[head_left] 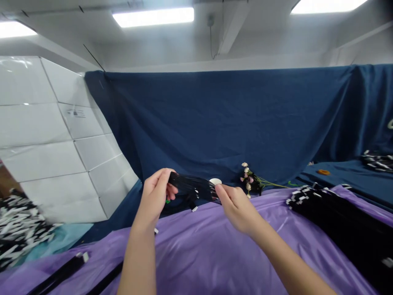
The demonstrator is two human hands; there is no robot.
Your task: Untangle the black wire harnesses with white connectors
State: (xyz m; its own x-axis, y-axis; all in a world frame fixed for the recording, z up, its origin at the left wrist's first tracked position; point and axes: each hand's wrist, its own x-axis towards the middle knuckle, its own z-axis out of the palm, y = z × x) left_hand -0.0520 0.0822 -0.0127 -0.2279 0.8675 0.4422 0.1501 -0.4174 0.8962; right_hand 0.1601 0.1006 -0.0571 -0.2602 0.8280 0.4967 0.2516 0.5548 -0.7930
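Both of my hands hold one bundle of thin black strips [194,186] in the air above a purple sheet [211,250]. My left hand [157,191] pinches the bundle's left end. My right hand [237,207] grips the right end, where the strips fan out slightly. A small green bit shows under my left fingers. A small white piece [194,209] lies on the sheet just below the bundle.
A big pile of black strips with white tips [334,215] covers the sheet at right. Another black-and-white pile [18,229] lies at far left. A small sprig of flowers [253,180] and a white tape roll [215,181] sit by the blue drape [230,123]. Loose black strips [61,272] lie at lower left.
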